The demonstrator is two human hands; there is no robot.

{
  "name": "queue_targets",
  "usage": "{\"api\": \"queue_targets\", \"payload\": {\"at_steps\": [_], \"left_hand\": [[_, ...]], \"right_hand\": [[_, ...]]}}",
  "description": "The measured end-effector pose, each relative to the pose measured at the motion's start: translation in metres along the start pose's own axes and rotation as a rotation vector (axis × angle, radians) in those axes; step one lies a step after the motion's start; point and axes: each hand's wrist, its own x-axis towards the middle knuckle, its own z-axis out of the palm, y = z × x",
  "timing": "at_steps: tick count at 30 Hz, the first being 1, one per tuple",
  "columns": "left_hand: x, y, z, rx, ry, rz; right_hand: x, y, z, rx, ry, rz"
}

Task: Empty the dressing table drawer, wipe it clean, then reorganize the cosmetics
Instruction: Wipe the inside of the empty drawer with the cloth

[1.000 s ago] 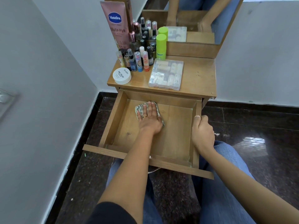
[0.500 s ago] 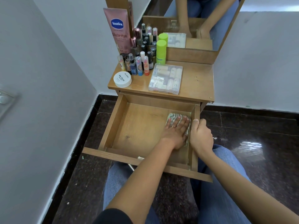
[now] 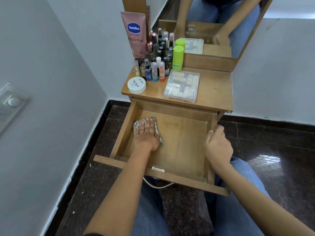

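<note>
Our left hand lies flat on the cloth in the drawer's left back corner. Our right hand grips its right wall.

A grey wall stands to the left, with a switch plate mounted on it. The floor is dark polished stone and shows a bright window reflection. Blue jeans cover the person's legs at the bottom of the view.

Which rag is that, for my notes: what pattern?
Striped cloth, pale with greenish bands; head view.
</note>
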Motion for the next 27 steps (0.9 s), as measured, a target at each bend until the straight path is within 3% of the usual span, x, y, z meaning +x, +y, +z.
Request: {"api": "queue_targets", "payload": {"at_steps": [3,5,8,11,14,16,18,21,24,27], "left_hand": [[-0.012,0.013,0.007,-0.039,-0.020,-0.052],[-0.020,0.017,0.013,-0.070,-0.049,-0.053],[-0.031,0.015,0.010,-0.136,-0.129,0.005],[-0.040,0.001,-0.005,-0.229,-0.157,0.111],[-0.054,-0.024,-0.021,-0.255,0.105,0.205],[-0.061,-0.042,-0.031,-0.226,0.363,0.247],[-0.062,-0.060,-0.034,-0.225,0.521,0.238],[-0.060,-0.080,-0.025,-0.268,0.571,0.168],[-0.064,-0.088,-0.014,-0.396,0.508,0.090],[-0.064,-0.089,-0.011,-0.460,0.569,0.070]], "right_hand": [[0.002,-0.002,0.001,-0.140,0.045,-0.283],[0.002,-0.011,-0.002,-0.256,-0.035,-0.456],[-0.004,-0.030,-0.004,-0.328,-0.271,-0.639],[-0.010,-0.050,0.001,-0.197,-0.603,-0.654],[-0.011,-0.070,0.024,-0.124,-0.750,-0.810],[-0.013,-0.080,0.043,-0.162,-0.811,-0.946],[-0.013,-0.088,0.060,-0.266,-0.843,-1.092],[-0.010,-0.096,0.075,-0.424,-0.848,-1.189],[-0.002,-0.110,0.085,-0.426,-0.803,-1.126],[0.000,-0.125,0.097,-0.422,-0.843,-1.127]]}}
